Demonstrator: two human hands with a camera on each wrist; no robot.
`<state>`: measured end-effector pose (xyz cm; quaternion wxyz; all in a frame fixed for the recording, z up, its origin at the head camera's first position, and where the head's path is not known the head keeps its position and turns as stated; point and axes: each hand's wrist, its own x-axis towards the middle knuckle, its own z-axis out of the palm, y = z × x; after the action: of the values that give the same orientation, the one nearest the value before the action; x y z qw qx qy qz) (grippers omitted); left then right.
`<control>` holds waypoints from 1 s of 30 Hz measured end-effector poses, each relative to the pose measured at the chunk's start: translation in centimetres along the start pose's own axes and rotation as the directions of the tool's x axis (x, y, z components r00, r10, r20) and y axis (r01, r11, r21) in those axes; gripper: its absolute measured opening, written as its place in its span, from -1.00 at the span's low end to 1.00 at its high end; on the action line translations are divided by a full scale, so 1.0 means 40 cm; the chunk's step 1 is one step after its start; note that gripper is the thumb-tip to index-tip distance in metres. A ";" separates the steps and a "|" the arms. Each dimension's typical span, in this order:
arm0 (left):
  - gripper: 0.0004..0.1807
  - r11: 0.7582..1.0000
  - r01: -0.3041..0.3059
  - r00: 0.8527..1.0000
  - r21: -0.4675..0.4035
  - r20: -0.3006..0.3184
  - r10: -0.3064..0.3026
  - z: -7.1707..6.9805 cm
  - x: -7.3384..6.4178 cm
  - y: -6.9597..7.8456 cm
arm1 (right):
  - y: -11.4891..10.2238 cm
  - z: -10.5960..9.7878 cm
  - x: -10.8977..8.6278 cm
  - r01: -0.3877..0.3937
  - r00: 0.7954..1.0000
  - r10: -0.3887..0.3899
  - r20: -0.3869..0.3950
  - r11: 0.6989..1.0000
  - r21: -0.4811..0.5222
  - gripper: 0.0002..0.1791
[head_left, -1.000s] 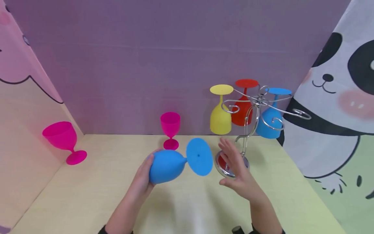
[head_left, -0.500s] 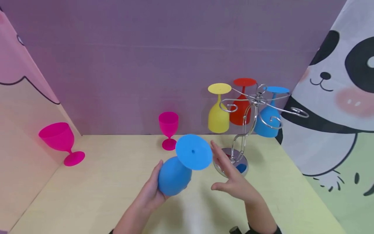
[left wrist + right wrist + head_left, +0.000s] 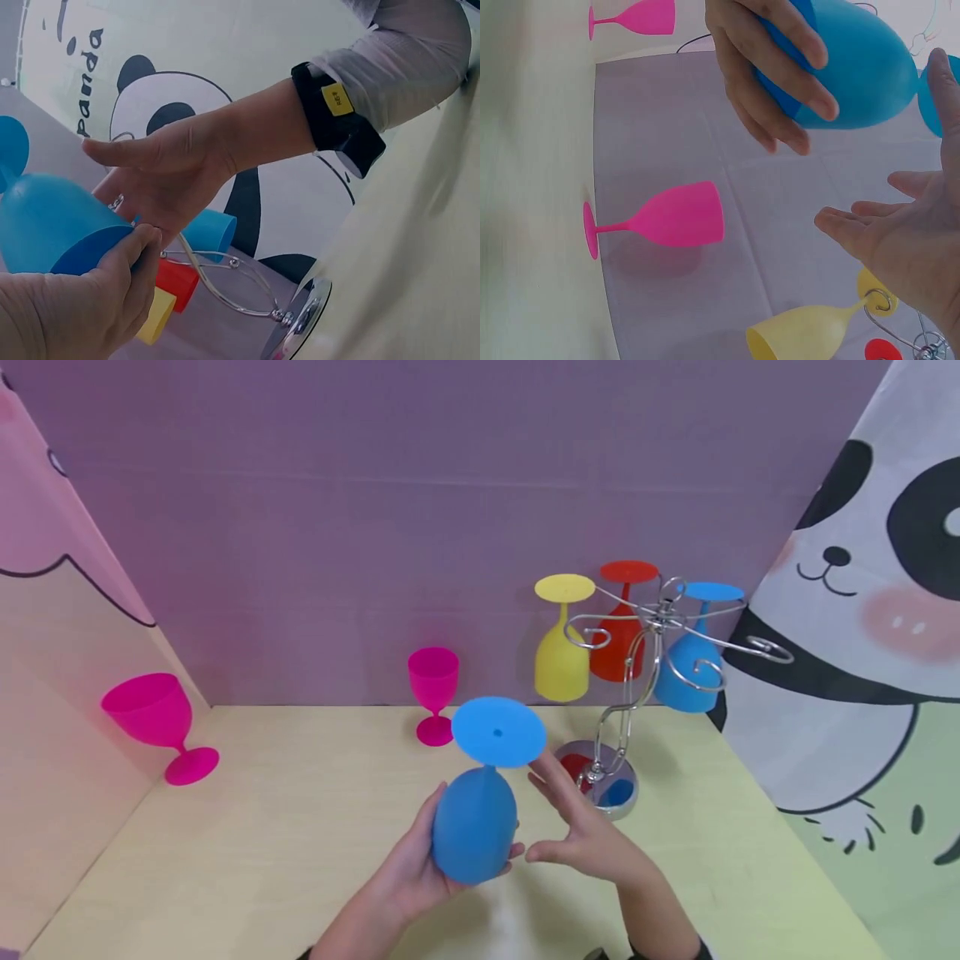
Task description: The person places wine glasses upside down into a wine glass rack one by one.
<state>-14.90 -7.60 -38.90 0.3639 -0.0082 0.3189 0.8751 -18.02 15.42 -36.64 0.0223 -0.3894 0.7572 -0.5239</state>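
Observation:
My left hand grips a blue plastic goblet by its bowl, above the middle of the table. The goblet is upside down, its round foot uppermost. In the right wrist view, the left fingers wrap the bowl near its rim. Just to the right, my right hand is held with fingers extended and thumb apart, close to the goblet's foot and holding nothing. Behind it stands a silver wire goblet rack. A yellow goblet, a red goblet and another blue goblet hang inverted from its arms.
One pink goblet stands upright near the table's back edge. Another pink goblet stands at the far left. A purple backdrop rises behind the pale table, and a panda-print sheet borders the right side.
My left hand has turned the blue goblet from lying sideways to foot-up and shifted it right. My right hand has moved slightly left and down, nearer the goblet.

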 end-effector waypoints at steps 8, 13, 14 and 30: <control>-0.01 1.000 0.017 1.000 -0.012 0.000 -0.017 0.015 0.004 -0.015 | -0.004 0.009 0.006 -0.002 0.999 0.002 0.039 1.000 0.008 0.13; -0.02 1.000 0.016 1.000 -0.020 0.027 -0.016 0.026 0.006 -0.019 | -0.009 0.006 0.003 0.001 0.999 -0.001 0.042 1.000 0.008 0.10; -0.02 1.000 0.015 1.000 -0.019 0.027 -0.015 0.027 0.006 -0.019 | -0.010 0.006 0.002 -0.003 0.999 0.002 0.047 1.000 0.013 0.10; -0.01 0.999 0.040 0.993 -0.035 0.110 -0.036 0.023 0.011 -0.021 | -0.021 0.013 -0.003 -0.043 0.997 0.042 0.071 0.999 0.010 0.00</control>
<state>-14.48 -6.36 -38.72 0.3973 0.0269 0.2820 0.8729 -17.23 14.95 -36.22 0.0626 -0.3916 0.7609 -0.5135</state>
